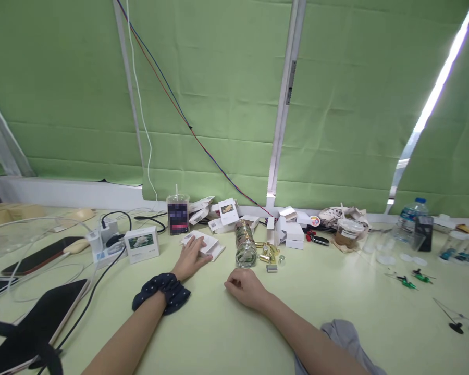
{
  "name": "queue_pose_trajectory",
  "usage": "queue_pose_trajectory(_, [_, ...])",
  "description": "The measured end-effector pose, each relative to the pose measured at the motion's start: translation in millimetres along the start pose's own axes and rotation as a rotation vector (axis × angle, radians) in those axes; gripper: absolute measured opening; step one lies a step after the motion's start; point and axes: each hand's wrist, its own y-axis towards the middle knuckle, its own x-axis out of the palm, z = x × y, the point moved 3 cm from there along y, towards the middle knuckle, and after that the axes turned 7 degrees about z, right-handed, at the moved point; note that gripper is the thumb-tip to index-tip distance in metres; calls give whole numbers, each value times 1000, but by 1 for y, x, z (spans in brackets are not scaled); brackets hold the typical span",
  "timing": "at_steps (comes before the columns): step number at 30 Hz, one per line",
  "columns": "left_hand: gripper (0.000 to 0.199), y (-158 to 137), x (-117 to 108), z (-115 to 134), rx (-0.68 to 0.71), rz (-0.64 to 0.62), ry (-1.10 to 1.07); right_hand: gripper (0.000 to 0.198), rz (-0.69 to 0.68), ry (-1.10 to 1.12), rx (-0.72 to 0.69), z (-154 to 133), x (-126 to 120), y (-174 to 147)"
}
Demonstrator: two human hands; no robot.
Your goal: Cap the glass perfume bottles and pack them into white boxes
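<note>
My left hand point(189, 259), with a dark dotted scrunchie point(162, 292) at its wrist, lies with fingers stretched over a flattened white box point(212, 246). The palm and thumb press lightly on the card. To the right, my right hand point(247, 287) rests on the table in a loose fist, and I see nothing in it. Just beyond that fist a clear glass jar point(245, 245) lies on its side with shiny metallic contents. Gold metal pieces point(269, 252) and a silver cylinder point(271, 268) sit beside the jar.
Several white boxes point(294, 234) are heaped along the back. A printed box point(142, 245), a charger with cables point(109, 249) and tablets point(42, 323) occupy the left. Rightward are an iced drink cup point(348, 233), a water bottle point(412, 219) and small green-handled tools point(406, 282).
</note>
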Motion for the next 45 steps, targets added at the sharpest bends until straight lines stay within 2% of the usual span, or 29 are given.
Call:
queue_pose_trajectory(2, [47, -5, -2, 2, 61, -25, -85, 12, 6, 4, -8, 1, 1, 0])
queue_pose_trajectory(6, [56, -22, -11, 14, 168, -112, -221, 13, 43, 40, -20, 0, 1, 0])
queue_pose_trajectory(11, [53, -40, -27, 27, 211, -281, -345, 7, 147, 136, 1, -1, -4, 0])
queue_pose_trajectory(12, [52, -41, -29, 30, 215, -318, -369, 6, 146, 150, 11, 0, -4, 0])
queue_pose_trajectory(16, [51, -47, -32, 44, 247, -434, -458, 29, 51, 215, 37, 5, -4, -1])
queue_pose_trajectory(18, [51, -49, -30, 51, 264, -462, -480, 33, -2, 260, 50, 6, -3, -1])
queue_pose_trajectory(25, [52, -57, -24, 64, 328, -458, -369, 17, -49, 359, 53, 5, -6, -4])
queue_pose_trajectory(29, [59, -60, -24, 69, 368, -469, -246, 15, -52, 353, 39, 3, -7, -5])
queue_pose_trajectory(33, [66, -61, -24, 70, 355, -477, -219, 18, -60, 337, 39, 0, -8, -5])
queue_pose_trajectory(41, [99, -58, -21, 54, 303, -372, -296, 20, -66, 299, 54, 1, -6, -7])
queue_pose_trajectory(45, [109, -55, -20, 41, 266, -333, -303, 21, -68, 302, 48, 1, -7, -7])
